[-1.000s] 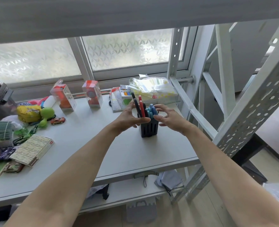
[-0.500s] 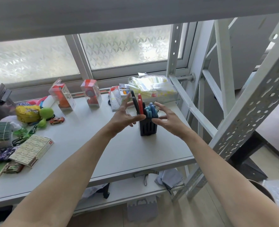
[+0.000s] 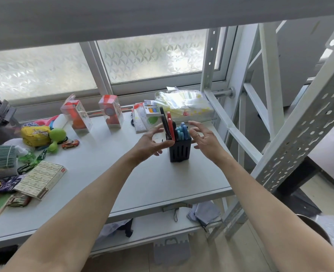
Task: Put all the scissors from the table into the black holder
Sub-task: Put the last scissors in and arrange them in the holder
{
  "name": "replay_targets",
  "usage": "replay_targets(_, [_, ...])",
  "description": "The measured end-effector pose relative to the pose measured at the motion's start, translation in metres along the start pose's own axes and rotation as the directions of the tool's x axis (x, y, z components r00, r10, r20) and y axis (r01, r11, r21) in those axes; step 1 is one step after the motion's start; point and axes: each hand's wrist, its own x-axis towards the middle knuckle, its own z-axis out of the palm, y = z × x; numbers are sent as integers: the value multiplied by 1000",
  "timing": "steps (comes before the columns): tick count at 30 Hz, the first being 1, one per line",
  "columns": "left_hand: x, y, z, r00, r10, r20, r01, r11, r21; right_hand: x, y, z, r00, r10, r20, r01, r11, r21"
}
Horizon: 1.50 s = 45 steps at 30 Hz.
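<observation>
A black slotted holder [image 3: 179, 150] stands upright on the grey table [image 3: 154, 181]. Scissors stick out of its top: a pair with black handles [image 3: 164, 122], a pair with red handles [image 3: 170, 122] and several with blue handles [image 3: 182, 132]. My left hand [image 3: 152, 143] hovers just left of the holder with fingers spread and relaxed, holding nothing. My right hand [image 3: 202, 137] hovers just right of it, also spread and holding nothing. Neither hand grips the holder.
Left of the hands lie toy boxes [image 3: 77, 117], a green plush [image 3: 57, 137], a toy car [image 3: 70, 143] and a flat carton [image 3: 41, 179]. A clear bag of packets [image 3: 183, 104] sits behind the holder. A perforated metal rack post [image 3: 299, 134] rises on the right.
Both hands have let go of the holder and drawn back, opening apart on either side of it. The holder has stayed in place.
</observation>
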Motion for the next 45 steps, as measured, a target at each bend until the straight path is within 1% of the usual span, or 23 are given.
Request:
replay_targets(3, [-4, -17, 16, 995, -100, 10, 100, 995, -3, -11, 15, 10, 980, 166, -114, -160, 986, 55])
replay_targets(4, [-5, -21, 22, 989, -147, 24, 147, 989, 3, -14, 22, 14, 967, 227, -120, -224, 974, 41])
replay_targets(6, [-8, -28, 35, 973, -228, 42, 227, 973, 29, -20, 32, 24, 947, 311, -82, -312, 950, 0])
replay_targets(7, [-8, -30, 41, 968, -247, 52, 245, 969, 31, -22, 34, 30, 946, 318, -55, -320, 947, -25])
replay_targets(9, [-7, -32, 51, 972, -225, 67, 225, 974, -4, -24, 36, 39, 955, 293, -37, -295, 953, -73])
replay_targets(13, [-3, -29, 59, 981, -196, 18, 196, 980, -19, -22, 28, 45, 961, 267, -79, -273, 958, -88])
replay_targets(17, [2, -28, 58, 981, -195, 2, 195, 981, 0, -21, 27, 46, 968, 244, -62, -250, 962, -114])
replay_targets(19, [4, -29, 58, 981, -195, 8, 195, 981, 7, -19, 28, 46, 963, 264, -59, -270, 952, -146])
replay_targets(20, [4, -30, 57, 980, -199, 13, 199, 980, 12, -20, 27, 46, 961, 260, -94, -274, 946, -176])
replay_targets(21, [5, -31, 56, 979, -205, 20, 204, 979, 14, -21, 24, 47, 961, 215, -177, -251, 943, -219])
replay_targets(22, [6, -32, 56, 977, -213, 28, 213, 977, 13, -22, 20, 47, 951, 113, -287, -193, 944, -267])
replay_targets(23, [7, -32, 56, 975, -220, 34, 220, 975, 10, -22, 13, 45, 922, -34, -385, -96, 944, -314])
replay_targets(24, [7, -33, 56, 974, -222, 37, 222, 975, 8, -20, 4, 43, 879, -189, -437, 22, 933, -359])
replay_targets(25, [8, -33, 56, 976, -217, 36, 216, 976, 8, -16, -5, 39, 851, -304, -428, 129, 911, -391])
replay_targets(26, [9, -34, 56, 977, -212, 33, 211, 977, 11, -10, -13, 35, 850, -369, -376, 205, 889, -410])
replay_targets(28, [12, -35, 56, 977, -212, 33, 211, 977, 14, 4, -20, 26, 891, -390, -232, 269, 866, -421])
replay_targets(30, [16, -36, 55, 976, -216, 35, 215, 976, 21, 10, -18, 19, 930, -345, -130, 275, 884, -378])
replay_targets(32, [20, -36, 51, 974, -225, 10, 224, 973, 52, 11, -17, 14, 950, -298, -91, 264, 924, -277])
replay_targets(34, [25, -34, 45, 969, -246, -9, 246, 968, 57, 14, -18, 8, 968, -246, -51, 228, 946, -230])
replay_targets(36, [28, -30, 39, 972, -236, -7, 236, 972, -12, 21, -21, 2, 977, -214, 18, 211, 942, -261])
replay_targets(39, [30, -21, 33, 989, -146, -13, 143, 981, -133, 30, -21, -3, 974, -195, 112, 220, 930, -294])
replay_targets(42, [32, -13, 32, 996, -94, 8, 94, 985, -144, 31, -16, -4, 975, -166, 150, 203, 938, -281])
replay_targets(45, [34, -12, 33, 996, -87, 7, 87, 987, -136, 29, -6, 0, 976, -175, 128, 202, 949, -242])
